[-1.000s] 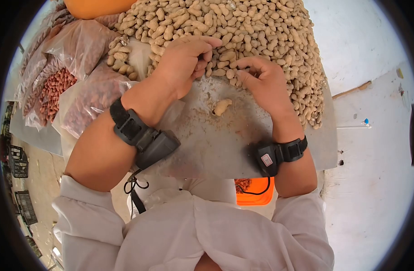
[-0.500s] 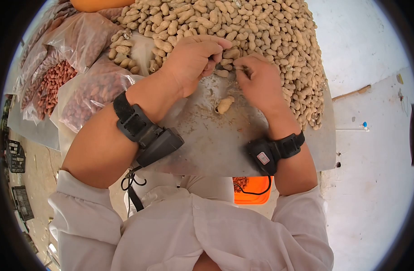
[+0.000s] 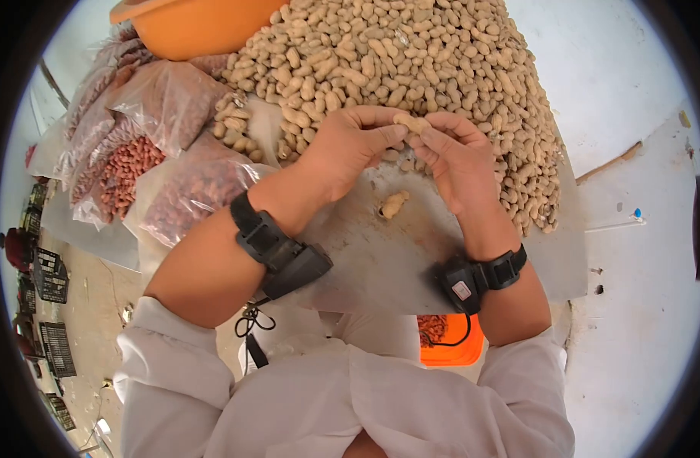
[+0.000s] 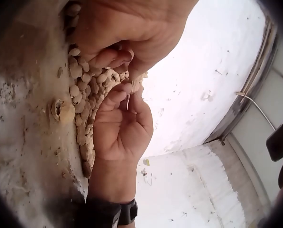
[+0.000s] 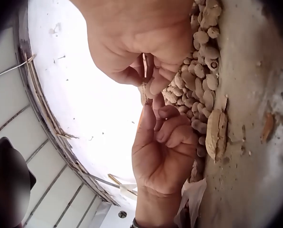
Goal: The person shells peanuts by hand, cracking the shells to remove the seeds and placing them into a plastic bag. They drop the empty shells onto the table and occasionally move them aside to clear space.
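Observation:
An unshelled peanut is held between both hands, above the near edge of a large heap of peanuts. My left hand pinches its left end between thumb and fingers. From the other side my right hand pinches it too; in the right wrist view the peanut shows between the fingertips. On the grey tabletop, just below the hands, lies a single broken peanut shell; the left wrist view shows a hole in this shell.
Clear plastic bags of red peanut kernels stand at the left, with an orange basin behind them. An orange container with reddish bits sits below the table's front edge. A white wall panel is to the right; black crates are at far left.
The hands were apart at the heap's edge; now they meet with a peanut pinched between them. The head view has shifted, bringing more of the orange basin into sight.

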Demonstrator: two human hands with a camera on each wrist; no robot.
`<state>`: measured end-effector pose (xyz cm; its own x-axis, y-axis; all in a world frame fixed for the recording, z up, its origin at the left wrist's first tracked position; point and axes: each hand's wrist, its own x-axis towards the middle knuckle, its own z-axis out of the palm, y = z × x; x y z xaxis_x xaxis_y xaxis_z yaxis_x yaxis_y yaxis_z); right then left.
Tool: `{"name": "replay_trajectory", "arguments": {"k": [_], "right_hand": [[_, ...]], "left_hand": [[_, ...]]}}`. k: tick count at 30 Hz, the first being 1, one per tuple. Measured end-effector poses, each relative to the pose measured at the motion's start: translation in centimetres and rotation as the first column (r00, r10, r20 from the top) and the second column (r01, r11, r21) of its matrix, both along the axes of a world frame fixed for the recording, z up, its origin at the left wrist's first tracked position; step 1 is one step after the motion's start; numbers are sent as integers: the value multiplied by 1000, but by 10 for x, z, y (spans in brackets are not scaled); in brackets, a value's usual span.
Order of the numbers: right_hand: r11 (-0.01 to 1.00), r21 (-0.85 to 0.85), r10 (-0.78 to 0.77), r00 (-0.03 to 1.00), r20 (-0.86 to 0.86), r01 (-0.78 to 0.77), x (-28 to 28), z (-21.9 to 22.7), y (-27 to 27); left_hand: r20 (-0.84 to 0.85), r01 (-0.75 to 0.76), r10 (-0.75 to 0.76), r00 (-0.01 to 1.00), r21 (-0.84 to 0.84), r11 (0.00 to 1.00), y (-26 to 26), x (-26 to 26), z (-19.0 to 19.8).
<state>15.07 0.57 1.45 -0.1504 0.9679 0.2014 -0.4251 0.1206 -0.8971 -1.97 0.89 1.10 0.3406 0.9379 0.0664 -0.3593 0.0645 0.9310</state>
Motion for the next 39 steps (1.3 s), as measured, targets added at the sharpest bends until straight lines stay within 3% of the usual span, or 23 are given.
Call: {"name": "replay_trajectory", "arguments": {"k": [4,9,15,18,23,28,31,32,34,39], "right_hand": [[999,35,-8,991,133,3,1,-4,-2],[998,61,2,940,342,-25,-4,5,-9],[990,117,11,859,512,-82,-6,6,-15],[986,136,1,816,579,-98,-4,4,-14],[978,198,-100,690,717,-65,-5,11,-19],[938,344,-252,620,743,-31,-9,6,-17],[918,395,-298,592,749,-38,-11,7,-19],[914,404,-305,585,752,-41,-11,8,-19],[919,392,-291,608,739,-38,-9,3,-16],[968,251,-183,735,653,17,-8,3,-16]], "left_hand": [[-66,-75,79,995,56,996,-10,1,10],[-112,-92,136,984,334,938,-3,6,-4],[-221,-61,130,967,296,953,-7,1,2],[-258,-21,128,958,381,924,-3,-2,-3],[-181,-40,98,979,299,953,-6,2,0],[-97,-44,68,993,232,972,-10,6,2],[-188,-64,114,976,254,965,-6,2,-1],[-143,-60,96,985,233,971,-7,3,0],[-50,-54,65,997,190,980,-12,7,4],[-68,-103,115,991,163,981,-8,9,1]]}}
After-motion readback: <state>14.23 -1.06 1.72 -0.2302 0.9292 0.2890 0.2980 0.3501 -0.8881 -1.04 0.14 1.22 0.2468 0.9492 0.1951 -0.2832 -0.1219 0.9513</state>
